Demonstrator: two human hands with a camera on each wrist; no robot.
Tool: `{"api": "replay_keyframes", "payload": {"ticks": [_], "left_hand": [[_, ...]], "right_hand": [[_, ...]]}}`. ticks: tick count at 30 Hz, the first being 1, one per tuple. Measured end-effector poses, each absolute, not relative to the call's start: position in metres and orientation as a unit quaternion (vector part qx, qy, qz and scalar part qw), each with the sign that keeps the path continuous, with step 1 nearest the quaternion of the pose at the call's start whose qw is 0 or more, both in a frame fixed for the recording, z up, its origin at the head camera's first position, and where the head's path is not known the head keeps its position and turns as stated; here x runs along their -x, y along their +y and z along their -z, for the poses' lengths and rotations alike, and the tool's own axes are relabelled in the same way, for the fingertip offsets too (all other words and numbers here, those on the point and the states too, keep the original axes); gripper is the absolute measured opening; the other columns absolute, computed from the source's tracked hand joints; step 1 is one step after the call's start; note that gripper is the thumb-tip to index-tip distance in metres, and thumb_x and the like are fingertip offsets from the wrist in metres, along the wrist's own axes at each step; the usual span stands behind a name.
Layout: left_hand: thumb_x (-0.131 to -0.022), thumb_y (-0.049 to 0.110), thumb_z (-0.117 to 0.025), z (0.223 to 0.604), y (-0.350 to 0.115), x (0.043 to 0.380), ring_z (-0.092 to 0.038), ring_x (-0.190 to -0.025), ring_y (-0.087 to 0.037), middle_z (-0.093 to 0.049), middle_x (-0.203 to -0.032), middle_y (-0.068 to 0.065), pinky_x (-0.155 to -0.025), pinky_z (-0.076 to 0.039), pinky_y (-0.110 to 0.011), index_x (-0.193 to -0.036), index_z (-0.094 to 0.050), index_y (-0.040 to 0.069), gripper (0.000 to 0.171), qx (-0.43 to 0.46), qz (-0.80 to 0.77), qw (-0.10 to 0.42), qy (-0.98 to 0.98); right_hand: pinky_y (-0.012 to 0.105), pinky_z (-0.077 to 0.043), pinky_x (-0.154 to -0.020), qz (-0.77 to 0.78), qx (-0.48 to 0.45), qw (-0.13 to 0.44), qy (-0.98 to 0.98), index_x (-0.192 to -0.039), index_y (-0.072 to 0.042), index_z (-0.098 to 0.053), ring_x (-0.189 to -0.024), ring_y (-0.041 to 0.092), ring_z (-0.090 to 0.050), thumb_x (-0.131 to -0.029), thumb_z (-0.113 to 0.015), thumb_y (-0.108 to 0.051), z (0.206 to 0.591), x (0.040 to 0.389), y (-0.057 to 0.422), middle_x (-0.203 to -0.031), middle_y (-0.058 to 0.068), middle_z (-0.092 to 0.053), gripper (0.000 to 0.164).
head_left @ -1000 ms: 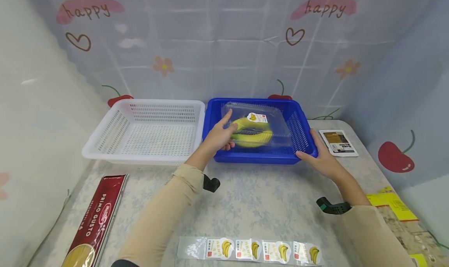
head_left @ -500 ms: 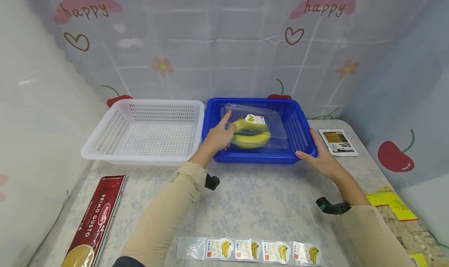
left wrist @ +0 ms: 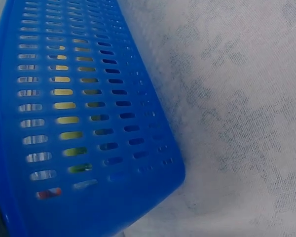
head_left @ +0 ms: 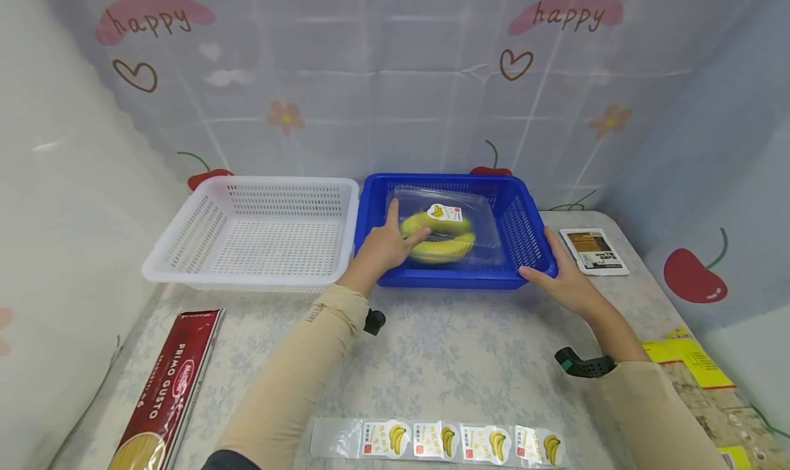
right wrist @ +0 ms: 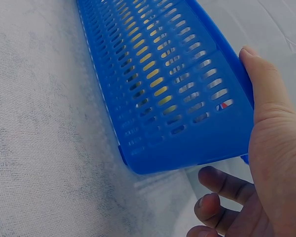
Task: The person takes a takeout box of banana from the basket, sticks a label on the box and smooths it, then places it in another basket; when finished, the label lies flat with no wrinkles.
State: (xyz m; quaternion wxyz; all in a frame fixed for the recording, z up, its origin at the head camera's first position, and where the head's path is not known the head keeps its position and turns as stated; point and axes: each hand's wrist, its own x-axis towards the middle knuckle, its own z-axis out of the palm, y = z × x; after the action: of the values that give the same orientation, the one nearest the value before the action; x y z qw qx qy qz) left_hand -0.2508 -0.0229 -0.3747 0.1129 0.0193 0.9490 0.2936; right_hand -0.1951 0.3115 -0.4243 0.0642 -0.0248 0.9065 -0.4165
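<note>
A clear plastic clamshell box point(head_left: 484, 216) with bananas point(head_left: 441, 248) inside and a banana label point(head_left: 444, 213) on its lid lies in the blue basket point(head_left: 457, 278). My left hand point(head_left: 384, 247) is at the box's left end, its index finger straight and its thumb spread over the lid; the other fingers are hidden. At the basket's front right corner, my right hand point(head_left: 568, 281) holds the rim, thumb in front and index finger along the side. The right wrist view shows its other fingers point(right wrist: 214, 197) bent loosely below the corner. Only the basket's slotted wall point(left wrist: 89, 123) and tablecloth show in the left wrist view.
A white basket point(head_left: 247, 278) stands against the blue one on the left. A red spaghetti pack point(head_left: 169, 381) lies at front left, and a strip of banana labels point(head_left: 438, 441) along the front edge. A small flat packet point(head_left: 594, 252) and a yellow-brown package point(head_left: 697, 367) are on the right.
The banana box has shifted slightly left and lower in the blue basket. My left thumb and index finger have spread apart. My right hand stays at the basket corner.
</note>
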Motion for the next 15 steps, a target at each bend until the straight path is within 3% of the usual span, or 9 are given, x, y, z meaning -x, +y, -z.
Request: {"api": "replay_keyframes", "payload": {"ticks": [3, 8, 15], "left_hand": [[-0.091, 0.072, -0.047, 0.3740, -0.0207, 0.2514, -0.067, -0.093, -0.035, -0.058, -0.136, -0.024, -0.076, -0.052, -0.045, -0.161, 0.004, 0.022, 0.100, -0.016, -0.281, 0.100, 0.954], [-0.091, 0.072, -0.048, 0.3755, -0.0179, 0.2525, -0.064, -0.109, -0.037, -0.054, -0.140, -0.025, -0.088, -0.053, -0.048, -0.161, 0.000, 0.020, 0.100, -0.011, -0.269, 0.091, 0.959], [-0.089, 0.074, -0.047, 0.3780, -0.0141, 0.2506, -0.050, -0.132, -0.043, -0.039, -0.153, -0.026, -0.102, -0.047, -0.054, -0.161, 0.000, 0.018, 0.102, -0.002, -0.250, 0.109, 0.962]], "right_hand": [[0.074, -0.021, -0.109, 0.417, 0.026, 0.061, 0.907, -0.157, -0.024, 0.021, -0.148, 0.053, -0.009, -0.094, -0.061, -0.052, 0.4245, 0.1950, 0.3117, -0.167, 0.015, 0.011, 0.107], [0.074, -0.021, -0.109, 0.422, 0.027, 0.061, 0.904, -0.157, -0.025, 0.021, -0.148, 0.053, -0.010, -0.095, -0.062, -0.048, 0.4256, 0.1953, 0.3125, -0.167, 0.015, 0.011, 0.106], [0.073, -0.021, -0.110, 0.427, 0.026, 0.061, 0.902, -0.156, -0.026, 0.021, -0.149, 0.053, -0.010, -0.095, -0.063, -0.045, 0.4257, 0.1954, 0.3118, -0.167, 0.014, 0.011, 0.105]]}}
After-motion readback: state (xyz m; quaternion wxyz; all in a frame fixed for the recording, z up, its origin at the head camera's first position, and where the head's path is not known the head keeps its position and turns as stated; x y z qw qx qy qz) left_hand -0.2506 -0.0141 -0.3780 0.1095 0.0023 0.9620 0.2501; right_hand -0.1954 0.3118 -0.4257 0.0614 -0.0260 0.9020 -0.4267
